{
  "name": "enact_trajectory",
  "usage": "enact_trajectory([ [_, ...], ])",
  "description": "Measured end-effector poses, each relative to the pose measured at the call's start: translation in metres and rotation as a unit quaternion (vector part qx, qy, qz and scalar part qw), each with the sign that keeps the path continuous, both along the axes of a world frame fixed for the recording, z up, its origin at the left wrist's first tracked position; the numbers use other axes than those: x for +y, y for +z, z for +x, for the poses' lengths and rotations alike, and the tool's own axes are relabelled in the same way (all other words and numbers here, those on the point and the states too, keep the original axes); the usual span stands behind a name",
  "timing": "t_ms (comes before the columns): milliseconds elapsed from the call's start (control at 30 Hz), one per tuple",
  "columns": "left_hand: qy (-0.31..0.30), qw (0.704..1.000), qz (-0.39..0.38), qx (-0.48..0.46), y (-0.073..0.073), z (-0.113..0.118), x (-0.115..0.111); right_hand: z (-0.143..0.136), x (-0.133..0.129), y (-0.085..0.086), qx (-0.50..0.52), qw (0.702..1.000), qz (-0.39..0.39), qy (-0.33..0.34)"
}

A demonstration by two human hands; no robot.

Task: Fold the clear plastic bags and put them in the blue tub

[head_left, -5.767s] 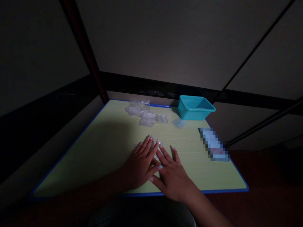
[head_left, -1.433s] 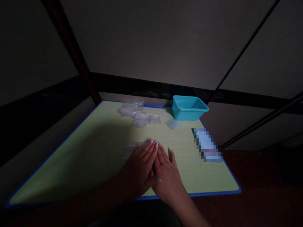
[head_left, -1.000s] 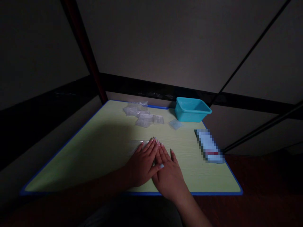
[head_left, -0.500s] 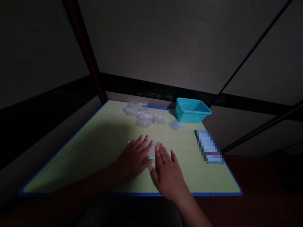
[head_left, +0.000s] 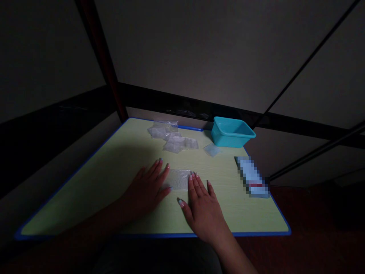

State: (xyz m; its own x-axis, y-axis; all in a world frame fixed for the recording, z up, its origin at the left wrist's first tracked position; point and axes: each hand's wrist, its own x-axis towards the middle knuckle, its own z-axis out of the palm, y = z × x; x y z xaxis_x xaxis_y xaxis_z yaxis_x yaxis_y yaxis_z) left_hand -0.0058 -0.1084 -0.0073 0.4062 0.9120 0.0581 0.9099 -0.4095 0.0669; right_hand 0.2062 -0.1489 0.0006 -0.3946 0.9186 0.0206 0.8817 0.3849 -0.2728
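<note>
A clear, flat plastic packet (head_left: 178, 179) lies on the pale green table (head_left: 228, 213) between my hands. My left hand (head_left: 149, 186), fingers spread, is at the packet's left side; whether it touches the packet is hard to tell. My right hand (head_left: 202, 205) rests with its fingertips on the packet's right edge, the thumb held apart. Neither hand grips anything. Several clear packets (head_left: 175, 144) lie overlapping farther back. A pale blue packet (head_left: 212, 149) lies to the right of them.
A turquoise basket (head_left: 234, 133) stands at the table's back right corner. A blurred, light blue flat item (head_left: 253, 177) lies along the right edge. The table has a blue rim, and dark-banded walls rise behind it and at the left.
My left hand has slid to the left, so more of the packet shows. My right hand has stayed nearly where it was. The view has shifted slightly.
</note>
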Motion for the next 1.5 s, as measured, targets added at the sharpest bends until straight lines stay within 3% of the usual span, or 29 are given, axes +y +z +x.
enact_trajectory([
  [200, 0.053, 0.999, -0.001, 0.014, 0.001, -0.004, 0.002, -0.001, 0.001, 0.003, 0.004, 1.000, -0.002, 0.000],
  [267, 0.000, 1.000, 0.002, 0.008, 0.005, -0.002, 0.004, -0.002, 0.000, 0.005, 0.007, 1.000, -0.001, 0.000],
  [433, -0.226, 0.973, -0.027, -0.018, 0.020, 0.011, 0.014, 0.004, -0.002, 0.004, 0.004, 1.000, 0.008, -0.018],
  [633, -0.307, 0.950, -0.055, -0.022, 0.022, 0.020, 0.033, 0.036, -0.003, 0.005, -0.022, 0.999, 0.009, -0.026],
  [833, -0.315, 0.947, -0.056, 0.005, 0.017, 0.029, 0.036, 0.072, -0.005, 0.011, -0.033, 0.998, 0.001, -0.048],
  [967, -0.319, 0.947, -0.031, -0.003, 0.010, 0.031, 0.035, 0.075, -0.001, 0.017, -0.008, 0.999, -0.005, -0.048],
  [1100, -0.331, 0.941, 0.045, -0.058, 0.005, 0.026, 0.040, 0.065, 0.010, 0.025, 0.090, 0.985, 0.050, -0.139],
  [1200, -0.331, 0.937, 0.057, -0.097, 0.008, 0.022, 0.043, 0.059, 0.024, 0.025, 0.230, 0.949, 0.074, -0.203],
  [1267, -0.335, 0.934, 0.043, -0.113, 0.010, 0.020, 0.044, 0.061, 0.032, 0.022, 0.358, 0.908, 0.025, -0.216],
  [1367, -0.342, 0.931, 0.020, -0.124, 0.012, 0.020, 0.044, 0.070, 0.041, 0.020, 0.554, 0.789, -0.119, -0.237],
  [1433, -0.349, 0.928, 0.007, -0.129, 0.011, 0.021, 0.043, 0.079, 0.043, 0.023, 0.623, 0.713, -0.186, -0.264],
  [1500, -0.355, 0.925, -0.007, -0.137, 0.011, 0.021, 0.043, 0.086, 0.042, 0.027, 0.638, 0.677, -0.234, -0.283],
])
